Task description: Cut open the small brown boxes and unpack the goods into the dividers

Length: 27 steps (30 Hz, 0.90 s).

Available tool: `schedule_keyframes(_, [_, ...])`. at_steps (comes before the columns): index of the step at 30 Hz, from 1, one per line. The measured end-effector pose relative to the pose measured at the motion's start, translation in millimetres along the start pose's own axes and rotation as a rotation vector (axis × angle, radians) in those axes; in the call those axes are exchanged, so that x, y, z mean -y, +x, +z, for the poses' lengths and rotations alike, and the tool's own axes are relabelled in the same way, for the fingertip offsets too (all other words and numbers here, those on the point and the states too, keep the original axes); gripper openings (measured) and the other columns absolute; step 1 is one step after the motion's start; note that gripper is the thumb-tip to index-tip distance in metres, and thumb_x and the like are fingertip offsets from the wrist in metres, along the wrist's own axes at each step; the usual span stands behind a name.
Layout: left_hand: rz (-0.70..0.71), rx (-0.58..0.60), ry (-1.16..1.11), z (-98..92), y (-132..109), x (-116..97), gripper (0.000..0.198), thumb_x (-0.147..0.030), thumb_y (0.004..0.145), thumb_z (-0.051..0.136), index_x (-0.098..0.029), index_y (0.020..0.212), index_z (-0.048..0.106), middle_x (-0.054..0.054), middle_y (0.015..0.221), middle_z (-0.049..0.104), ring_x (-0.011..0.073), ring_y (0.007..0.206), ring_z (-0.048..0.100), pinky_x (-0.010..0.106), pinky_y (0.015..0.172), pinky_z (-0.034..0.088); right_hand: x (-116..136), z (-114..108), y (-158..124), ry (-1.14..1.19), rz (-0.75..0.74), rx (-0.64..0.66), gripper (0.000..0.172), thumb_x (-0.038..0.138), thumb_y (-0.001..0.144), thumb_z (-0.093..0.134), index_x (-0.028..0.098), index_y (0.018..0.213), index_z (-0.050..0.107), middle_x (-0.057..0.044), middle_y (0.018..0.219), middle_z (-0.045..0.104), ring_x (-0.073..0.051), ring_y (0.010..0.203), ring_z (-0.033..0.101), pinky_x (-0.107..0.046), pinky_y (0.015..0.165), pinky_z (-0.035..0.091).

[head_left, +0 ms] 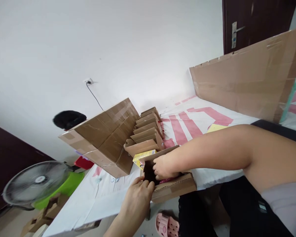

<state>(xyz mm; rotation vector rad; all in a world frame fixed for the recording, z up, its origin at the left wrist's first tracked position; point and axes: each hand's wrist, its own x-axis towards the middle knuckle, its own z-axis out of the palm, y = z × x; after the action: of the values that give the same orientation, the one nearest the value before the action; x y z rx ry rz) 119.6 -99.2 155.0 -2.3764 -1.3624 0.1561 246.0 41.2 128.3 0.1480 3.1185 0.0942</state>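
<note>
A small brown cardboard box (174, 187) lies on its side at the near edge of the bed, its dark opening facing me. My right hand (162, 167) reaches in from the right, fingers curled over the box's open end and top flap. From below, my left hand (138, 194) grips the box's lower left edge with fingers closed on it. Just behind the box sits a yellow packet (144, 154). A row of several folded small cartons (146, 130) leans against a large open cardboard box (106, 138).
The bed has a white sheet with pink stripes (187, 126). A big flat cardboard sheet (249, 82) leans at the back right before a dark door (251, 19). A fan (36, 182), green basin and cardboard scraps stand lower left; a pink slipper (166, 225) lies below.
</note>
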Motion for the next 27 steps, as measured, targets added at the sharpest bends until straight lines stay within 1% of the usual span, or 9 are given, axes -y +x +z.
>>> schedule_keyframes(3, [0.003, 0.03, 0.002, -1.8, 1.3, 1.0, 0.024, 0.002, 0.074, 0.047, -0.019, 0.071, 0.06, 0.002, 0.069, 0.068, 0.0176, 0.069, 0.067, 0.036, 0.093, 0.047, -1.8, -13.7, -4.4, -0.042, -0.022, 0.148, 0.043, 0.019, 0.03, 0.089, 0.027, 0.063, 0.062, 0.006, 0.043, 0.048, -0.022, 0.061, 0.057, -0.037, 0.069, 0.043])
schedule_keyframes(5, [0.002, 0.064, 0.006, -3.1, 2.7, 2.5, 0.025, 0.002, 0.075, 0.047, -0.019, 0.071, 0.06, 0.002, 0.069, 0.068, 0.0179, 0.07, 0.067, 0.036, 0.094, 0.046, -1.2, -29.8, -12.3, -0.071, -0.041, 0.147, 0.051, 0.025, 0.029, 0.09, 0.027, 0.073, 0.064, 0.006, 0.051, 0.053, -0.023, 0.064, 0.059, -0.039, 0.072, 0.042])
schedule_keyframes(9, [-0.004, 0.123, 0.017, -5.6, 3.3, 10.0, 0.026, 0.001, 0.078, 0.045, -0.018, 0.073, 0.062, 0.004, 0.071, 0.07, 0.0187, 0.071, 0.069, 0.037, 0.093, 0.047, -1.7, -73.4, -43.2, -0.078, -0.033, -0.06, 0.066, 0.043, 0.03, 0.09, 0.022, 0.087, 0.063, -0.004, 0.085, 0.067, -0.028, 0.085, 0.062, -0.041, 0.08, 0.041])
schedule_keyframes(14, [-0.074, 0.129, 0.056, -0.6, -1.0, 28.5, 0.032, 0.004, 0.077, 0.039, -0.018, 0.075, 0.062, 0.004, 0.073, 0.072, 0.0186, 0.07, 0.07, 0.04, 0.092, 0.047, -22.3, -113.9, -96.7, 0.177, 0.244, -0.427, 0.078, 0.057, 0.04, 0.086, 0.016, 0.101, 0.06, -0.008, 0.099, 0.066, -0.028, 0.092, 0.06, -0.034, 0.077, 0.045])
schedule_keyframes(16, [-0.133, 0.112, 0.038, 1.6, -2.6, 35.9, 0.028, 0.0, 0.08, 0.042, -0.019, 0.077, 0.062, 0.004, 0.076, 0.073, 0.0193, 0.074, 0.07, 0.039, 0.089, 0.048, -33.5, -118.7, -117.2, 0.373, 0.4, -0.582, 0.075, 0.055, 0.041, 0.087, 0.017, 0.099, 0.059, -0.005, 0.099, 0.066, -0.025, 0.091, 0.061, -0.03, 0.074, 0.046])
schedule_keyframes(18, [-0.163, 0.045, -0.059, -0.5, -2.5, 42.8, 0.02, -0.008, 0.08, 0.052, -0.021, 0.089, 0.064, 0.004, 0.087, 0.074, 0.0204, 0.082, 0.07, 0.036, 0.085, 0.05, -43.5, -118.1, -134.6, 0.576, 0.545, -0.739, 0.072, 0.052, 0.042, 0.089, 0.018, 0.098, 0.058, -0.002, 0.098, 0.067, -0.023, 0.091, 0.061, -0.027, 0.072, 0.047])
schedule_keyframes(21, [-0.129, -0.165, -0.299, -14.8, 7.2, 54.5, 0.026, -0.026, 0.08, 0.063, -0.024, 0.106, 0.062, 0.006, 0.106, 0.072, 0.0223, 0.098, 0.067, 0.036, 0.085, 0.052, -55.6, -111.2, -151.8, 0.856, 0.643, -0.968, 0.065, 0.044, 0.044, 0.09, 0.018, 0.095, 0.059, 0.001, 0.091, 0.067, -0.02, 0.087, 0.062, -0.026, 0.07, 0.048])
schedule_keyframes(24, [-0.19, -0.331, -0.529, -36.0, 38.7, 67.9, 0.03, -0.046, 0.083, 0.059, -0.025, 0.104, 0.062, 0.007, 0.109, 0.07, 0.0248, 0.106, 0.064, 0.042, 0.094, 0.05, -66.8, -100.7, -156.0, 1.115, 0.603, -1.135, 0.054, 0.038, 0.046, 0.09, 0.018, 0.085, 0.059, 0.003, 0.079, 0.067, -0.016, 0.076, 0.063, -0.026, 0.067, 0.05])
schedule_keyframes(27, [-0.342, -0.364, -0.863, -47.8, 93.0, 79.3, 0.055, -0.054, 0.074, 0.068, -0.023, 0.118, 0.057, 0.01, 0.125, 0.063, 0.029, 0.119, 0.057, 0.049, 0.104, 0.041, -79.1, -87.8, -149.0, 1.293, 0.6, -1.236, 0.049, 0.036, 0.046, 0.091, 0.018, 0.079, 0.06, 0.003, 0.071, 0.066, -0.015, 0.068, 0.062, -0.025, 0.064, 0.051])
